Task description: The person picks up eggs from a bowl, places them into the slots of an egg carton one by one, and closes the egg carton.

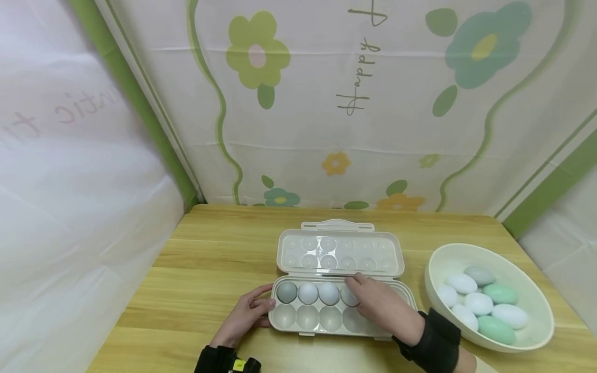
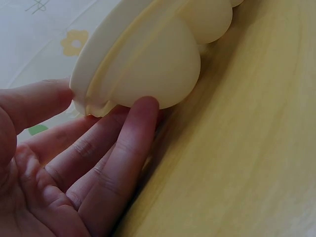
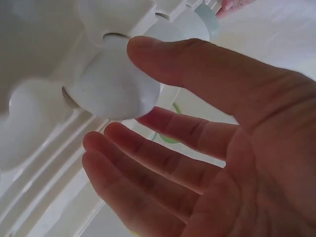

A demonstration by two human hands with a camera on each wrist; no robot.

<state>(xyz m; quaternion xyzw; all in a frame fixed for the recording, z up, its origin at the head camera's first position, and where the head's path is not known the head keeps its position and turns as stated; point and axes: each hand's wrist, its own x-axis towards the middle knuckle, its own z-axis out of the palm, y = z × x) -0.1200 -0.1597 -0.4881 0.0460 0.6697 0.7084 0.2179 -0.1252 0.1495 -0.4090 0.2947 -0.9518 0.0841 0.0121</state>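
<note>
Over at the egg carton (image 1: 308, 317), left hand (image 1: 244, 313) is gripping the left edge, right hand (image 1: 384, 305) is pinching a white egg (image 3: 116, 86).

The box (image 1: 307, 317) I've got here looks like thin moulded plastic, smooth all over, more of a soft satin than a real shine. The lid (image 1: 339, 253) is the glossiest bit by far, with bright glints in its dimples. The eggs (image 1: 329, 293) look nice and smooth to me, mostly matt with a faint soft sheen. Bowl (image 1: 535, 290) seems to be plastic too, smooth with a low sheen. My table (image 1: 210, 269) has a wood-grain top, pretty smooth, satin at best. The cloth (image 1: 308, 77) behind it looks thin, printed, creased and mostly matt. My wrist strap (image 1: 438, 342) is dull black fabric, can't make out the weave.
</note>
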